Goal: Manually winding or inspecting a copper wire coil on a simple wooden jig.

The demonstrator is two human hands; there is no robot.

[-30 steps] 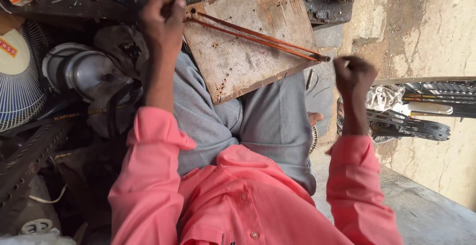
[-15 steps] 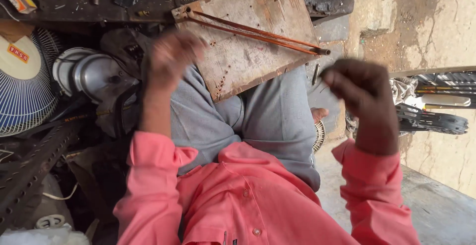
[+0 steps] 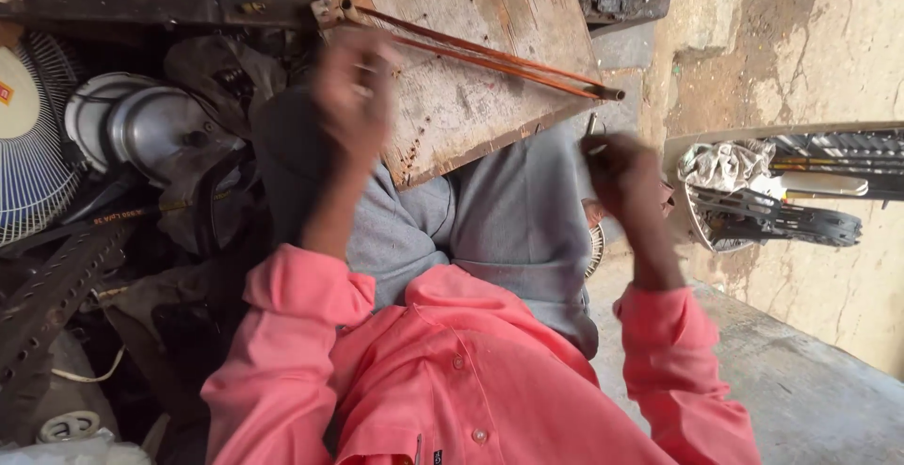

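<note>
Hands [image 3: 353,98] now nearer copper rods [image 3: 490,56].

Pink shirt sleeves [image 3: 292,333], grey trousers [image 3: 508,230], copper-orange rods [image 3: 490,56] on a pale, speckled wooden board [image 3: 471,107].
</note>
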